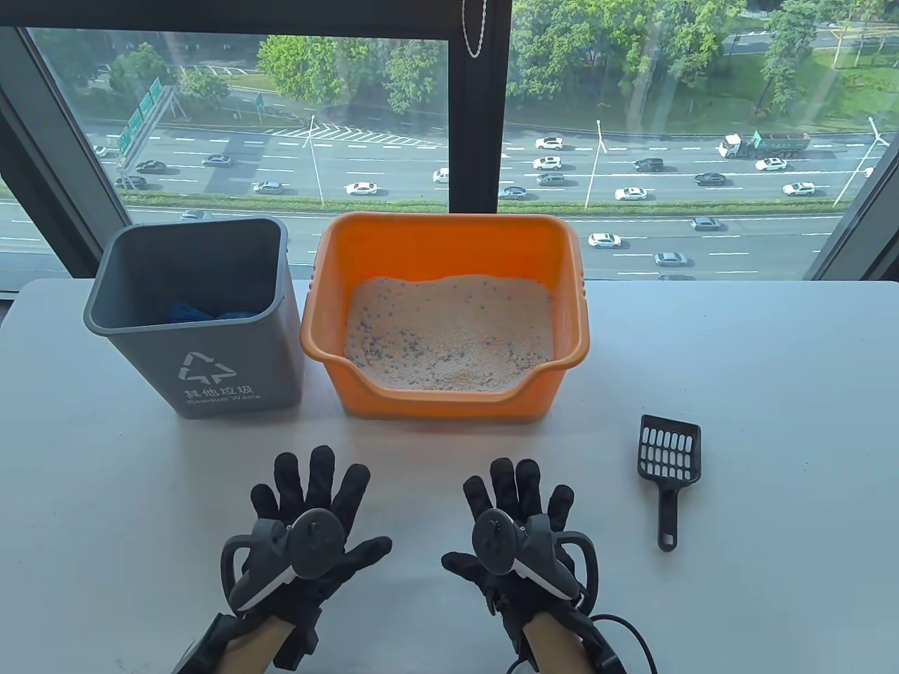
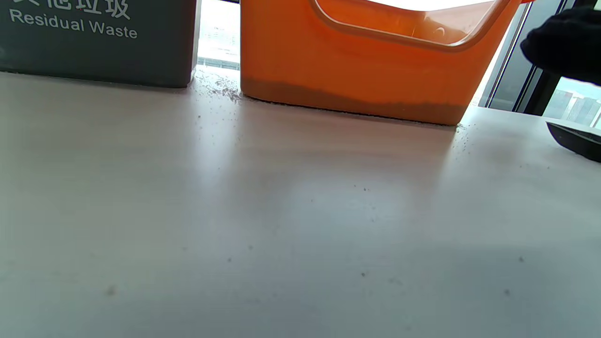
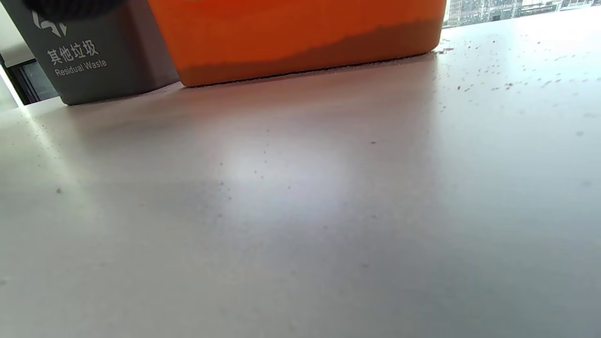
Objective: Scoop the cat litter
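Observation:
An orange litter box (image 1: 442, 239) holds pale cat litter (image 1: 449, 333) at the table's middle back. Its front wall shows in the left wrist view (image 2: 347, 70) and the right wrist view (image 3: 300, 33). A black slotted scoop (image 1: 668, 470) lies on the table to the right of the box, handle toward me; its edge shows in the left wrist view (image 2: 575, 140). My left hand (image 1: 316, 491) and right hand (image 1: 516, 495) lie flat on the table in front of the box, fingers spread, holding nothing. The right hand is left of the scoop and apart from it.
A grey bin (image 1: 197, 316) marked Residual Waste stands left of the box, with something blue inside. It shows in the left wrist view (image 2: 94, 42) and the right wrist view (image 3: 89, 61). Litter grains are scattered on the white table (image 1: 772, 421). A window runs behind.

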Motion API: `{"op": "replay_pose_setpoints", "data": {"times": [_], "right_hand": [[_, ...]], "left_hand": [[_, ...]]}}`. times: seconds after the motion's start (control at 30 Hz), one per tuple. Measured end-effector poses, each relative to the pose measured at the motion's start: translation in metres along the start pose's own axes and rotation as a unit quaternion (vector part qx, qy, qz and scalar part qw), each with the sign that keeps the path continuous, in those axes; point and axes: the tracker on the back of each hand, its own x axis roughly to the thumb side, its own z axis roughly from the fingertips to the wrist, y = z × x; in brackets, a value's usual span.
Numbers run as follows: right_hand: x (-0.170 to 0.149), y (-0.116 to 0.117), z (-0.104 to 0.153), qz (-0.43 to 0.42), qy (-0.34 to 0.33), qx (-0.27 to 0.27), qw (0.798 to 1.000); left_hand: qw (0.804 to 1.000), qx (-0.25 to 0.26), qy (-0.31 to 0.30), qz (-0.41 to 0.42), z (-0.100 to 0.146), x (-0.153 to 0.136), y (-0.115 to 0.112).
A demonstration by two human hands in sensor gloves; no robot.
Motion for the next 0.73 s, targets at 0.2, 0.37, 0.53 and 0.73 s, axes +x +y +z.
{"op": "replay_pose_setpoints", "data": {"times": [0.2, 0.37, 0.53, 0.73], "right_hand": [[-0.008, 0.000, -0.002, -0.004, 0.015, 0.002, 1.000], [-0.014, -0.001, -0.003, -0.012, 0.027, 0.005, 1.000], [-0.014, 0.000, -0.004, -0.012, 0.028, 0.013, 0.999], [-0.013, 0.001, -0.004, -0.013, 0.026, 0.015, 0.999]], "left_hand": [[0.999, -0.042, -0.015, -0.004, -0.003, 0.010, -0.015], [0.999, -0.037, -0.019, -0.005, -0.002, 0.011, -0.016], [0.999, -0.041, -0.013, -0.002, -0.003, 0.008, -0.017], [0.999, -0.041, -0.015, -0.008, -0.003, 0.010, -0.019]]}}
